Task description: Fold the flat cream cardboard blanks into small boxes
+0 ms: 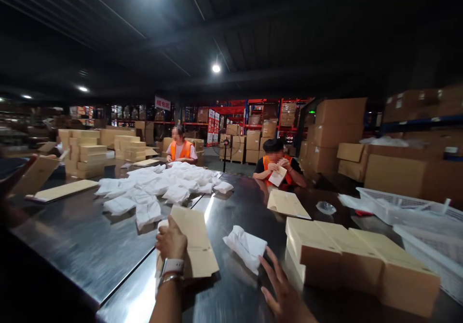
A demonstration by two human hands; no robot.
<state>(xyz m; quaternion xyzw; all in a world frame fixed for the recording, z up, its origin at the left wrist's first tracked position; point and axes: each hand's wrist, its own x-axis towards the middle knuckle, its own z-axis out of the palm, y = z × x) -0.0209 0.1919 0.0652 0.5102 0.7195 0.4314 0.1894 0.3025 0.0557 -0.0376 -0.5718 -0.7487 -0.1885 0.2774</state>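
Left hand point(170, 241) grips flat cardboard box blank point(193, 243), holding it tilted at table centre. Right hand point(284, 291) open, fingers spread, empty, white packet point(246, 246) at its 11 o'clock (just beside). Advice: pinch packet mid-body; steady blank.

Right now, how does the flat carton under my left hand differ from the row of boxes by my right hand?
The flat carton is unfolded and thin; the row of boxes is assembled and closed. The left hand rests on the carton; the right hand hovers open, touching neither. Both are tan cardboard on the metal table.
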